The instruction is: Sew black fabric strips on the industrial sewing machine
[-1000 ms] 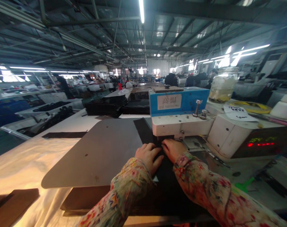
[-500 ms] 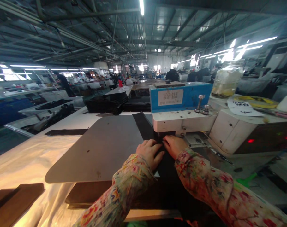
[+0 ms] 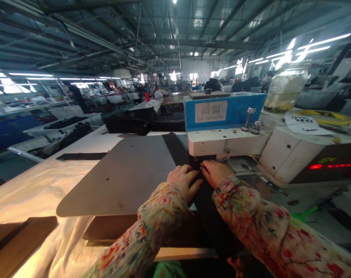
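Observation:
A long black strip of material [image 3: 177,148] runs across the grey plate [image 3: 129,173], beneath the white machine head [image 3: 207,143], and down towards my lap. My left hand [image 3: 185,180] lies on the strip just in front of the head, fingers bent over it and thumb held lower. Close beside it, my right hand [image 3: 216,172] pinches the strip's right side with its fingertips near the head. The fingertips of both hands almost meet. What lies under the head is mostly hidden by it and by my fingers.
A blue block [image 3: 224,112] tops the machine; its control box [image 3: 314,154] has red digits. At right are a glass jar [image 3: 287,88] and yellow tape roll [image 3: 326,117]. Black stacks [image 3: 131,121] stand behind the plate, brown pieces [image 3: 24,235] at left. A person [image 3: 75,96] stands far left.
The view has tilted down slightly. Both hands keep nearly the same place on the strip. The lower part of the strip shows more, and the red digits on the control box look longer.

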Demonstrator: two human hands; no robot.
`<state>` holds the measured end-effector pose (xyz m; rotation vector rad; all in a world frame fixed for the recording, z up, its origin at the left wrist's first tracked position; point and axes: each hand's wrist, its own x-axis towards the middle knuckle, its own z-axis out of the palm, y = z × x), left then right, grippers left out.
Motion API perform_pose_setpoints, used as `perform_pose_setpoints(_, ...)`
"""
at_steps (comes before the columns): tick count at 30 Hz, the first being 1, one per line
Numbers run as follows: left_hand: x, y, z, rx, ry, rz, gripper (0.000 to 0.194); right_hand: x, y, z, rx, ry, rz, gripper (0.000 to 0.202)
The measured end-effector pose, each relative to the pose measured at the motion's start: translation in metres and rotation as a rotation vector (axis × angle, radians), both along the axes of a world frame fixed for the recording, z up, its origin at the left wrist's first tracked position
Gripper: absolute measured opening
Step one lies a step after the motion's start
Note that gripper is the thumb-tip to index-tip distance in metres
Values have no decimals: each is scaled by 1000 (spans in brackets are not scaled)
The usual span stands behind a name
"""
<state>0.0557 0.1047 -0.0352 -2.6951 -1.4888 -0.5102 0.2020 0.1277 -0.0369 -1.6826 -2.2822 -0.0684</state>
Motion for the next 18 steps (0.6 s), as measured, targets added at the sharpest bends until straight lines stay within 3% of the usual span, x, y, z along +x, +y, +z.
perform_pose_setpoints(18,-1,-2,3,-2,0,-12,32,0,0,1,3,-39,8,16)
